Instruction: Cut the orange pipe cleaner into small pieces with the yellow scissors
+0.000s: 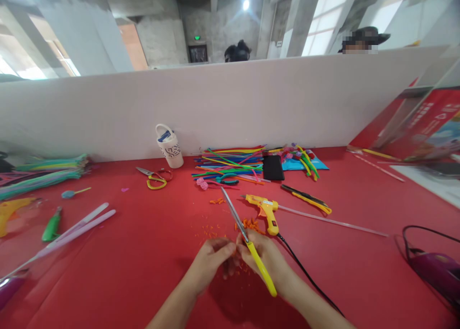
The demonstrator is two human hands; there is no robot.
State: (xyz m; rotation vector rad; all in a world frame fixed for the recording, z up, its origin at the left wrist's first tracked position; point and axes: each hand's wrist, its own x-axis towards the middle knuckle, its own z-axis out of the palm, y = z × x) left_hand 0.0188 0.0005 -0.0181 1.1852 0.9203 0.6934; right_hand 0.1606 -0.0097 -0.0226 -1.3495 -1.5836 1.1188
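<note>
My right hand (268, 259) is closed round yellow-handled scissors (239, 226), whose blades point up and away to the left. My left hand (212, 262) pinches something small and orange that I cannot make out, its fingertips meeting those of the right hand. Orange scraps (251, 223) lie scattered on the red table (143, 252) just beyond both hands. A yellow glue gun (266, 209) rests right behind them, its black cord (305, 271) running past my right wrist.
A pile of coloured pipe cleaners (232, 164), a black phone (273, 167), a white bottle (169, 146) and a second pair of scissors (154, 176) lie further back. More pipe cleaners (39, 175) at left. A white partition (230, 104) stands behind; other people's heads show above it.
</note>
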